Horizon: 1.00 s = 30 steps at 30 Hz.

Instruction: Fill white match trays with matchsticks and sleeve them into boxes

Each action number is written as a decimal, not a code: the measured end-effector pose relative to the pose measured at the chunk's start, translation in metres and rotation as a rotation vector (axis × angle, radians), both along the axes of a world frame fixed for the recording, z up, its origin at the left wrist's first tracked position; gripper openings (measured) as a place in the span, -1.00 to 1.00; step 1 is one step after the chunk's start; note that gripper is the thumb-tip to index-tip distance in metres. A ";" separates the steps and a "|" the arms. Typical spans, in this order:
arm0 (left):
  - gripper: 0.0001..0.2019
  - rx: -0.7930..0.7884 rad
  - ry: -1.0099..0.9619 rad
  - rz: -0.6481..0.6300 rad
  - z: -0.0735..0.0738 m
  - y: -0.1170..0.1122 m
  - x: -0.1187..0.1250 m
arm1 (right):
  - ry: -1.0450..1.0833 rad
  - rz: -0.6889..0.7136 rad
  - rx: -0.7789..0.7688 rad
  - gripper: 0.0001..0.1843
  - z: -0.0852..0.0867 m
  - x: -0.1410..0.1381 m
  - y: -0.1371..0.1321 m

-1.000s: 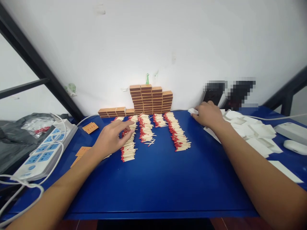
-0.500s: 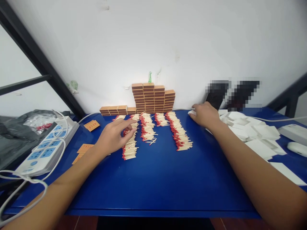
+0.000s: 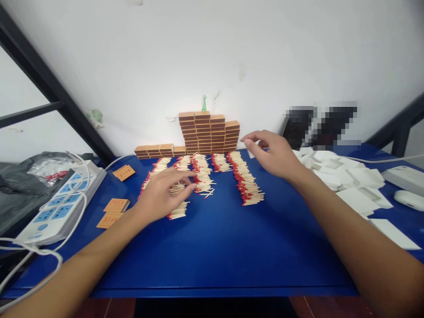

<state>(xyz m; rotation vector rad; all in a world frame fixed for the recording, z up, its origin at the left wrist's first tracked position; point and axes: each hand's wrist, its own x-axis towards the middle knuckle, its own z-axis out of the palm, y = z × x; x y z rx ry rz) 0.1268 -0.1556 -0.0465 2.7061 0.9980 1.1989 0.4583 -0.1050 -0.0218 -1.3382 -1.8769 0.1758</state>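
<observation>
Several rows of red-tipped matches (image 3: pixel 245 183) lie on the blue table (image 3: pixel 215 251). My left hand (image 3: pixel 164 194) rests on the second row from the left, thumb and forefinger pinched on a few matches (image 3: pixel 177 207). My right hand (image 3: pixel 276 154) hovers above the far end of the rightmost row with its fingers curled around a small white cardboard tray (image 3: pixel 251 153), which shows only partly beneath them. A stack of brown matchboxes (image 3: pixel 208 134) stands against the wall behind the rows.
A heap of white cardboard trays (image 3: pixel 341 181) lies at the right, with a white mouse (image 3: pixel 409 199) beyond it. Flat orange sleeves (image 3: pixel 114 206) and a white power strip (image 3: pixel 59 210) with cables lie at the left, beside a grey bag (image 3: pixel 23 190).
My right hand has lifted off the tray heap and moved left with a white tray. My left hand has slid slightly nearer along the match row, closing on some matches.
</observation>
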 end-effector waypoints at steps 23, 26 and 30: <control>-0.66 -0.283 -0.006 -0.139 -0.008 -0.020 0.022 | -0.102 0.138 -0.261 -0.65 0.009 0.015 -0.082; -0.68 -0.318 0.052 -0.213 -0.011 -0.023 0.026 | -0.095 0.088 -0.365 -0.53 -0.014 0.035 -0.093; -0.67 -0.322 0.084 -0.255 -0.013 -0.022 0.026 | -0.075 0.104 -0.415 -0.50 -0.034 0.043 -0.094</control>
